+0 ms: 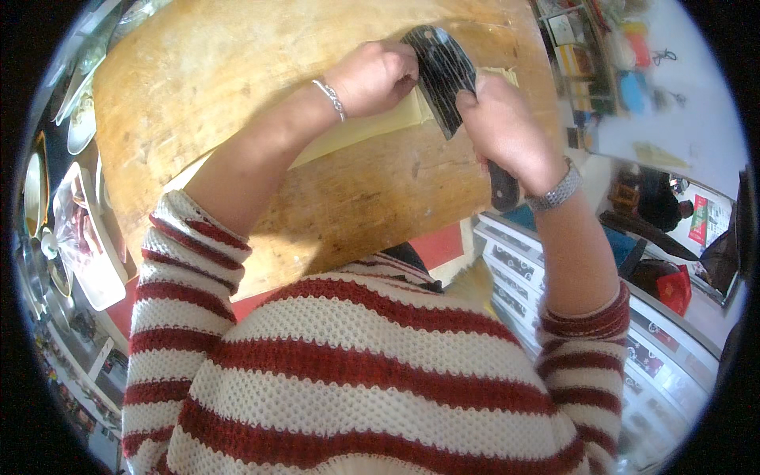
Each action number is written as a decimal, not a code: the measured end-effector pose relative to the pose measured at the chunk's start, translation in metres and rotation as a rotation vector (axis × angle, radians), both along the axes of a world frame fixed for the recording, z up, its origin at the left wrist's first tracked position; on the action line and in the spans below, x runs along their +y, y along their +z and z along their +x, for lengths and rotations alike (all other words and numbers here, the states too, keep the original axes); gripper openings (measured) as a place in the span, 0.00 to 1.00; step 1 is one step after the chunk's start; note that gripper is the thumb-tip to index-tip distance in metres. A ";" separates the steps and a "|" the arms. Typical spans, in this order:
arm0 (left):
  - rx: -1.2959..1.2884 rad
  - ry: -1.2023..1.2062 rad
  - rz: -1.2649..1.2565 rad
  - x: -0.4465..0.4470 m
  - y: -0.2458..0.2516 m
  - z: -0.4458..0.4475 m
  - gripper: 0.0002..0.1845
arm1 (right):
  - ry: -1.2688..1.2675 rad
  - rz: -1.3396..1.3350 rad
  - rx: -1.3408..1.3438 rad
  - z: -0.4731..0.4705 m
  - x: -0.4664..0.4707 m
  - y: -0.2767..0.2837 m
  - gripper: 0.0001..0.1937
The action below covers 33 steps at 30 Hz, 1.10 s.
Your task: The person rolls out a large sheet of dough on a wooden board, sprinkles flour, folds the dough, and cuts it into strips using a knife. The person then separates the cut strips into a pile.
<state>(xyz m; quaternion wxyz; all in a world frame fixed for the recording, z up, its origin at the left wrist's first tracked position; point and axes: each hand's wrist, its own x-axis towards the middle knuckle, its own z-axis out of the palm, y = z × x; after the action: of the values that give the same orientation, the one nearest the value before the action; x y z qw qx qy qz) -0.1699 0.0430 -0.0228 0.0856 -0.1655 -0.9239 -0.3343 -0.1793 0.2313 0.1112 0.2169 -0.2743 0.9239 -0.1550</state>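
My right hand (507,127) is closed around a black-handled cleaver (439,68), its thumb against the dark, streaked blade. The handle's end shows below my palm. Flat under both hands lies a long, pale yellow sheet (368,133) that looks like folded dough, with more of it visible beyond the blade. On the sheet, right beside the blade, rests my left hand (380,77) with fingers curled; its fingertips are hidden. The blade slants across the sheet, and its contact with the sheet cannot be made out. Beneath everything is a worn wooden board (356,202).
Left of the board stands a white tray (113,279) with plastic-wrapped food that looks like meat, near several dishes and bowls. A white drawer unit (516,267) stands to the right, close to my right forearm. Shelves with goods (579,59) rise at the upper right.
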 end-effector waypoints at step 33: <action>0.092 0.049 0.016 -0.018 0.007 0.023 0.07 | -0.272 0.102 0.119 0.037 -0.014 0.039 0.12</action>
<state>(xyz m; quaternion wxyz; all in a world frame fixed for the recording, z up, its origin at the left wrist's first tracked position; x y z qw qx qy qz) -0.1466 0.0251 -0.0154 0.1373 -0.1572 -0.9201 -0.3316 -0.1419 0.2175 0.1498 0.1523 -0.1442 0.9705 -0.1193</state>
